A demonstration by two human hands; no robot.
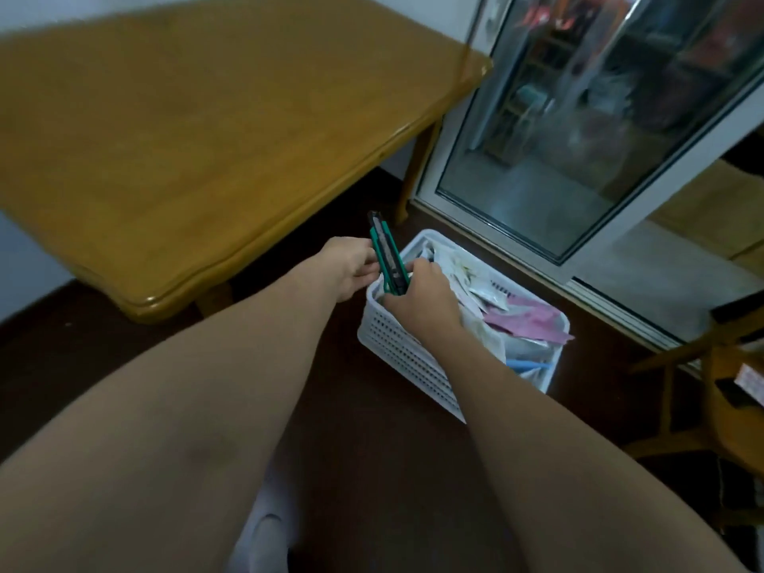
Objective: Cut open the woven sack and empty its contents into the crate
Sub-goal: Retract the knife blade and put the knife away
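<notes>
Both bare forearms reach forward and converge. The right grip (pixel 417 297) curls round the lower end of a utility knife (pixel 384 250). The left grip (pixel 351 268) seemingly pinches its side, fingertips partly hidden.

Glossy varnished wood table (pixel 186 138), white plastic crate (pixel 403 351) with perforated matt walls, green and black plastic utility knife (pixel 387 258), thin shiny white and pink packets (pixel 525 320), dark matt floor (pixel 372 461), smooth reflective glass door (pixel 558 167) in a white frame.
</notes>
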